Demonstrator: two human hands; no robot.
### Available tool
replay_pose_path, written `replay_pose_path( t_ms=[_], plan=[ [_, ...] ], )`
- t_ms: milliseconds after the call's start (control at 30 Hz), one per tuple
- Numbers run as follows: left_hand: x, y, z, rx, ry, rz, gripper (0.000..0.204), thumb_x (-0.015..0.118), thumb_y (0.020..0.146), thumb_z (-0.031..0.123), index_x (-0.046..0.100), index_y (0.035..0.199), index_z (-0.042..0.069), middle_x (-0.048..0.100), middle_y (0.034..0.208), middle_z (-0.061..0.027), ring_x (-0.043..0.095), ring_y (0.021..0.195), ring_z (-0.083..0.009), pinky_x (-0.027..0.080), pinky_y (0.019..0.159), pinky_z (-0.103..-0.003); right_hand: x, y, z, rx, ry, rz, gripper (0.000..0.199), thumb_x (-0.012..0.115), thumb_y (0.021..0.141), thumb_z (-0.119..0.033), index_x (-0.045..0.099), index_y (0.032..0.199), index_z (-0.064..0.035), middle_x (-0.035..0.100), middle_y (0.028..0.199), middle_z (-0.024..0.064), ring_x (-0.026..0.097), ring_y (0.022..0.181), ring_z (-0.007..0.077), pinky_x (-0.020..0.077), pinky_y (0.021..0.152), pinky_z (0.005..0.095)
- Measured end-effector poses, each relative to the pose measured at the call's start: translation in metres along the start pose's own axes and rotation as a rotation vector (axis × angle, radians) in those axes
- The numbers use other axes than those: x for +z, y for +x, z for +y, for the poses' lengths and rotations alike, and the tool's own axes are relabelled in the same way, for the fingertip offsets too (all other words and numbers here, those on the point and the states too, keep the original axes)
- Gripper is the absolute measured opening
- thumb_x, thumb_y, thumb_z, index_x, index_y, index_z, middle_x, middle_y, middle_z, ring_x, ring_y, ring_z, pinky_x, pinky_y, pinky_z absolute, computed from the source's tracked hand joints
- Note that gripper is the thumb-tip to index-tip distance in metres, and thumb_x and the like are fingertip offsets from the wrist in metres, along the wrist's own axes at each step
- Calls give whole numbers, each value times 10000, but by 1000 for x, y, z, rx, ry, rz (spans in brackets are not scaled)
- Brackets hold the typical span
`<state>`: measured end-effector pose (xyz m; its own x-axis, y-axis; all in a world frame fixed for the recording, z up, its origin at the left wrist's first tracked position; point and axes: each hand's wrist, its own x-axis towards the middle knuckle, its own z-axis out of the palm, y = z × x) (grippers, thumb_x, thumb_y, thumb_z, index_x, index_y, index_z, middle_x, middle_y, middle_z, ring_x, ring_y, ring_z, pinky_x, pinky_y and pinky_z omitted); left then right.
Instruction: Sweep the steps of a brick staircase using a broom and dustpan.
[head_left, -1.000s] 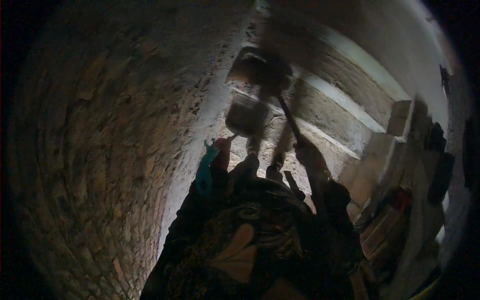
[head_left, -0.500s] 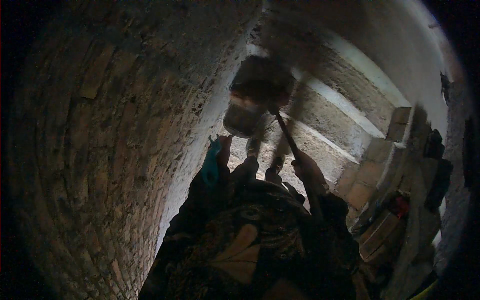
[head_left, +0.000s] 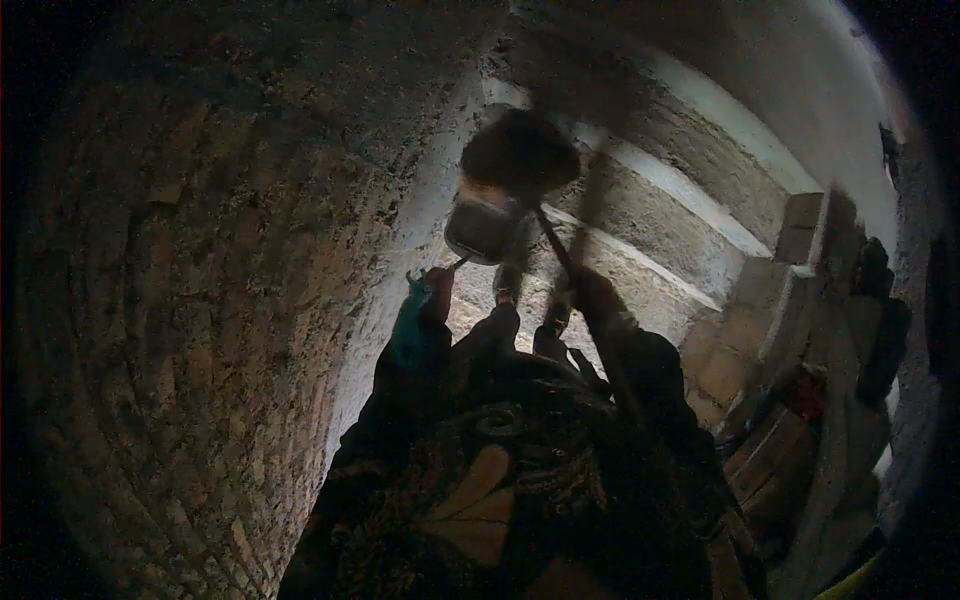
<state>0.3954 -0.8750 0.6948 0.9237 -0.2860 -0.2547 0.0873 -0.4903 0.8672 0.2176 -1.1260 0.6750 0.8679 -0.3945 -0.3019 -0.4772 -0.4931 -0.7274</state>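
Observation:
My left hand (head_left: pixel 436 284), with a teal sleeve below it, grips the thin handle of a small metal pot (head_left: pixel 484 228) held out in front of me. My right hand (head_left: pixel 590 296) is closed around a thin stick (head_left: pixel 553 245) that runs up to a dark rounded head (head_left: pixel 520 155) just above the pot. Whether the head touches the pot is hidden in the gloom. My feet (head_left: pixel 508 285) show below the pot on the stone steps (head_left: pixel 650 215). My dark patterned clothing fills the lower middle.
A rough brick wall (head_left: pixel 200 300) curves close along my left. Pale stone steps run across ahead, lit from above. Stacked bricks and dark items (head_left: pixel 800 400) crowd the right side, next to a pale wall (head_left: pixel 860 170).
The dark head on the stick has sunk slightly toward the pot. Both hands keep their grips and have barely moved.

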Motion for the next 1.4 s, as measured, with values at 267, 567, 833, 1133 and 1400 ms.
replay_pose_path(
  t_ms=[267, 567, 833, 1133, 1400],
  plan=[
    [-8, -4, -8, -10, 6, -13, 237, 556, 762, 306, 553, 807, 74, 498, 653, 0, 444, 482, -97, 383, 439, -250, 15, -73, -22, 354, 1023, -73, 119, 484, 783, -107, 528, 863, -30, 488, 665, 21, 437, 563, 95, 362, 506, 222],
    [-16, -20, -10, -27, 14, -5, 227, 552, 766, 292, 555, 825, 73, 504, 675, -4, 455, 508, -101, 392, 455, -255, -79, -153, -96, 6, 137, 38, 237, 531, 791, -235, 515, 962, -72, 550, 680, 63, 526, 586, 155, 411, 494, 262],
    [-22, -31, -14, -35, 10, -3, 219, 549, 769, 279, 556, 842, 72, 511, 693, -8, 464, 530, -104, 401, 469, -258, -92, -108, 20, 545, 1521, -24, 278, 469, 819, -255, 457, 1001, -45, 486, 642, 8, 444, 472, 72, 354, 394, 198],
    [-21, -26, -14, -40, 15, -26, 212, 545, 773, 265, 557, 860, 72, 518, 715, -12, 475, 556, -108, 411, 485, -263, -37, -126, -25, 97, 362, -49, 361, 499, 747, -100, 423, 1095, -36, 529, 746, 105, 507, 598, 193, 414, 522, 323],
    [-22, -21, -10, -35, 26, -44, 208, 541, 776, 252, 558, 876, 71, 524, 734, -15, 485, 579, -111, 419, 500, -267, -72, -113, -73, 230, 191, -11, 277, 474, 774, -157, 442, 1002, -4, 511, 755, 154, 522, 689, 277, 418, 590, 361]
  ],
)
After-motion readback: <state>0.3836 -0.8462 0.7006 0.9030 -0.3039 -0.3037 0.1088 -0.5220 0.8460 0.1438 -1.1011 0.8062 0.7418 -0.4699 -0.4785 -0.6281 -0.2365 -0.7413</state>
